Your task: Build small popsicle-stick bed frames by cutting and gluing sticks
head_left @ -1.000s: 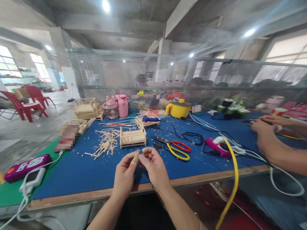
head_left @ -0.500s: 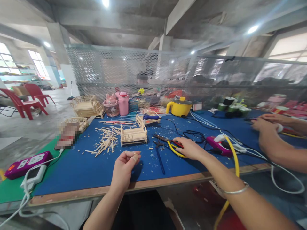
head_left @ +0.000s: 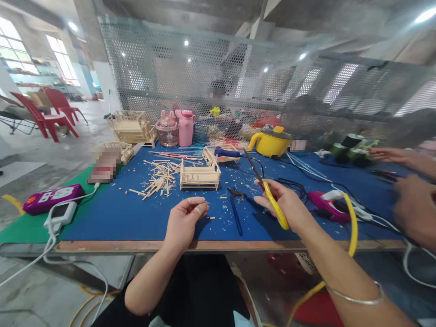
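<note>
Right grip: our right hand (head_left: 284,204) is clenched round the yellow-and-red handles of the scissors (head_left: 269,195), lifted off the blue mat (head_left: 112,218), blades pointing toward 11 o'clock.
Left grip: our left hand (head_left: 185,220) pinches a tiny stick piece (head_left: 200,210) between thumb and taped fingertips.
Handling: we judge the scissors stiff, light and sharp-tipped, best held at the handle loops; the stick piece looks light and brittle.
Nearby: dark pliers (head_left: 235,206) lie between our hands; a small stick-built frame (head_left: 200,175) stands at 12 o'clock, loose sticks (head_left: 158,179) at 11.
Right edge: another person's hands (head_left: 413,206) work at 3 o'clock.
</note>
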{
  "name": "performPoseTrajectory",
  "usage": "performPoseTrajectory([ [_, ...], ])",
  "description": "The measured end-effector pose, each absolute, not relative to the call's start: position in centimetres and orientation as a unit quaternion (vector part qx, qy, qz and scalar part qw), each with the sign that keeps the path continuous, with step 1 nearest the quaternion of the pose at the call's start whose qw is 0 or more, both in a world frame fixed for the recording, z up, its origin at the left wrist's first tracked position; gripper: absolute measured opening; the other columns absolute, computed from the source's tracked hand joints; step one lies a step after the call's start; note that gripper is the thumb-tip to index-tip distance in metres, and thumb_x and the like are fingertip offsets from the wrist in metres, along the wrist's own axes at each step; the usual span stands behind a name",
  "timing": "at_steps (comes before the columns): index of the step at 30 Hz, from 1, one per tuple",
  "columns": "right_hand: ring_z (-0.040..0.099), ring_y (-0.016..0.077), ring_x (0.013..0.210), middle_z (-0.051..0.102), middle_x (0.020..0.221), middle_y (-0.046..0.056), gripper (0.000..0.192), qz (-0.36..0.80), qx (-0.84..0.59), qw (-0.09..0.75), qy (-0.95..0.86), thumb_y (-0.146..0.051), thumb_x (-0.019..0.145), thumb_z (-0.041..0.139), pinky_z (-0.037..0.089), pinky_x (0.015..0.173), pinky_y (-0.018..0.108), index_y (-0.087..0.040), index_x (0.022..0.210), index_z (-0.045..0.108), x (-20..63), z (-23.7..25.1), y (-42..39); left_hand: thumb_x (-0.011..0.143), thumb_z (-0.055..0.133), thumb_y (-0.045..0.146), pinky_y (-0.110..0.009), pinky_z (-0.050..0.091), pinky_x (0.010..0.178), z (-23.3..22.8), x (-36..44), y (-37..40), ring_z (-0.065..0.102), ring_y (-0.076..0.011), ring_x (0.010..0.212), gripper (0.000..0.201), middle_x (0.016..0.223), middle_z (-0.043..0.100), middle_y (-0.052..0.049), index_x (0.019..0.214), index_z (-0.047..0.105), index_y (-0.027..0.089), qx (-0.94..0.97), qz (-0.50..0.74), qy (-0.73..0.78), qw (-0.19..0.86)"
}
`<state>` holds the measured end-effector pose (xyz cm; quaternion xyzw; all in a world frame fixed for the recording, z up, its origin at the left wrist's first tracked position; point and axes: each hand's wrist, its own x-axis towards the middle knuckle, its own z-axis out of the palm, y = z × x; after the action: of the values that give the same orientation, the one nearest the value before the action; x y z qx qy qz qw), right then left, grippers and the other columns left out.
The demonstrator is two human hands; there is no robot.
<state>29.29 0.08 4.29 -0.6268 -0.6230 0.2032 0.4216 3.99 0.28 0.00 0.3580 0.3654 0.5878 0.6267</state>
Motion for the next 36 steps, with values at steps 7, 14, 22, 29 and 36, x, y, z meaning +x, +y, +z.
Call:
performPoseTrajectory([
  [7,0.056,0.0137,0.058,0.063,0.071,-0.001,0.046,0.236,-0.607,0.396,-0.647,-0.033,0.069,0.067,0.046,0.055,0.026,-0.020,0.112,0.056,23.2,4.0,-2.0,0.070,0.072,0.036,-0.027,0.050,0.069,-0.3,3.3,0.4,0.059,-0.0101,0.063,0.032,0.075,0.067,-0.001,0.095,0.068,0.016,0.391,0.605,0.396,0.569],
  [14,0.060,0.0165,0.064,0.065,0.073,0.001,0.051,0.226,-0.599,0.449,-0.624,-0.038,0.064,0.072,0.050,0.065,0.031,-0.018,0.108,0.056,23.2,4.0,-1.9,0.080,0.059,0.019,-0.032,0.047,0.078,2.0,2.3,1.0,0.063,-0.0235,0.083,0.017,0.088,0.067,-0.009,0.088,0.075,0.021,0.795,0.325,0.457,0.229],
  [22,0.056,0.0140,0.063,0.061,0.073,0.000,0.047,0.257,-0.582,0.461,-0.619,-0.039,0.067,0.071,0.049,0.066,0.029,-0.017,0.106,0.055,23.2,3.4,-2.6,0.087,0.046,0.018,-0.029,0.043,0.069,2.3,4.0,1.8,0.060,-0.0213,0.077,0.028,0.081,0.061,-0.009,0.077,0.072,0.018,0.858,0.172,0.468,0.127],
  [29,0.057,0.0146,0.074,0.064,0.088,0.001,0.036,0.200,-0.593,0.410,-0.663,-0.047,0.078,0.062,0.046,0.069,0.026,-0.022,0.102,0.053,23.1,3.6,-3.5,0.085,0.054,0.040,-0.022,0.042,0.062,1.0,3.8,0.4,0.052,-0.0110,0.063,0.024,0.075,0.060,-0.001,0.085,0.062,0.017,0.603,0.486,0.448,0.447],
  [36,0.061,0.0221,0.086,0.065,0.098,0.002,0.052,0.086,-0.630,0.235,-0.735,-0.053,0.068,0.070,0.048,0.075,0.035,-0.026,0.109,0.053,21.2,4.3,-3.9,0.068,0.070,0.053,-0.017,0.038,0.051,0.2,4.0,0.2,0.047,-0.0068,0.057,0.041,0.071,0.059,0.000,0.078,0.059,0.015,0.450,0.526,0.359,0.626],
])
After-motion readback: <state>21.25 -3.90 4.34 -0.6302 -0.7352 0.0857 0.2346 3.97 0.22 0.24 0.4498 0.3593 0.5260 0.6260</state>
